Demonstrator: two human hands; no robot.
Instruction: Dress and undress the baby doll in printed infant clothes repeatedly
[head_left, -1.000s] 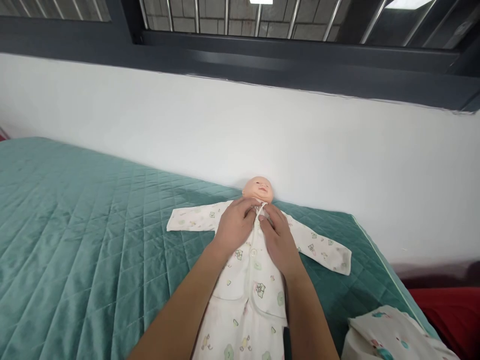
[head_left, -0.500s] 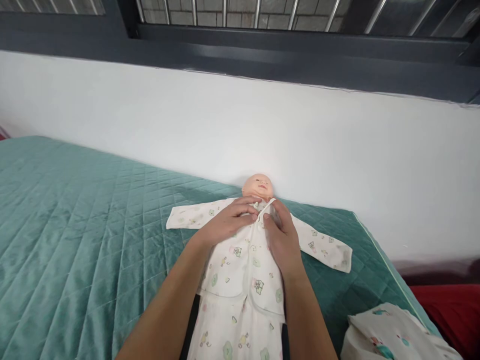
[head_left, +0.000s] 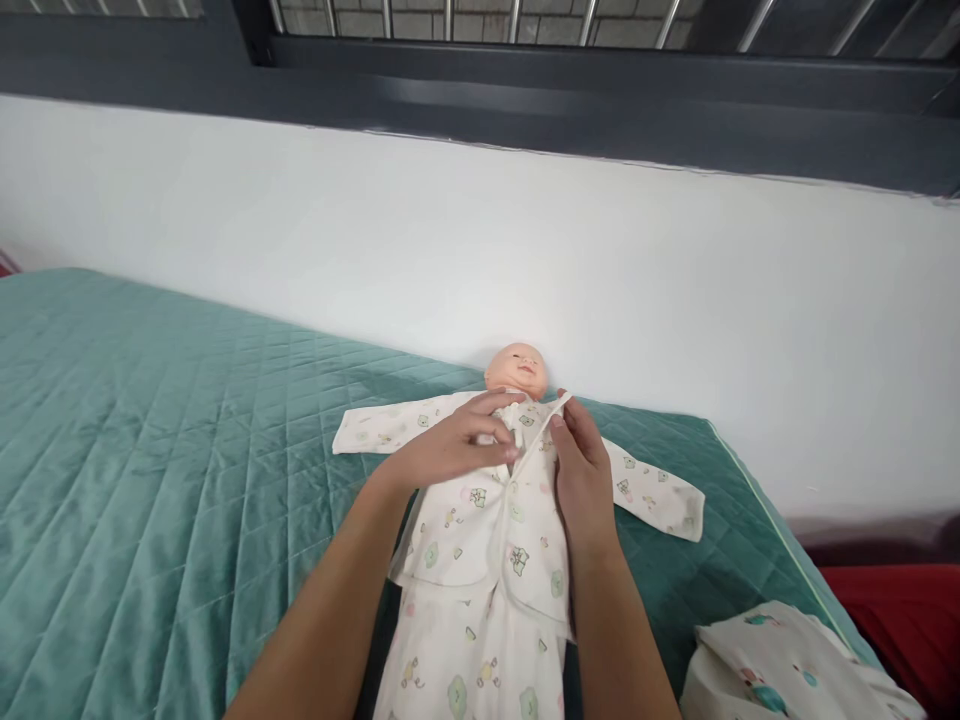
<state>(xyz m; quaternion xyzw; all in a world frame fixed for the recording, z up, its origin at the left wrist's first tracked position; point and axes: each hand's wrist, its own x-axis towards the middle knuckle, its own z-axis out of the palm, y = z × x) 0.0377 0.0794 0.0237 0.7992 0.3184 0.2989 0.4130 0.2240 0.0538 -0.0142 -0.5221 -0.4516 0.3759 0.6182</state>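
Note:
A baby doll (head_left: 516,369) lies on its back, its head toward the wall. It wears a white baby shirt (head_left: 457,535) printed with small animals and leaves, its long sleeves spread to both sides. White printed baby pants (head_left: 470,655) cover the legs. The shirt's front is parted at the neck and closed lower down. My right hand (head_left: 583,465) pinches the right front edge near the collar, lifting it outward. On the other side of the opening rests my left hand (head_left: 465,435), fingers apart and touching the shirt's left front near the collar.
A green quilted cover (head_left: 187,460) lies beneath the doll. Folded white printed cloth (head_left: 787,665) sits at the lower right, near the cover's edge. Beyond it is something red (head_left: 900,620). Behind the doll rises a white wall (head_left: 450,240) below a dark, barred window frame (head_left: 480,105).
My right hand has moved outward to the right with the shirt's edge, widening the neck opening. My left hand's fingers have spread apart a little.

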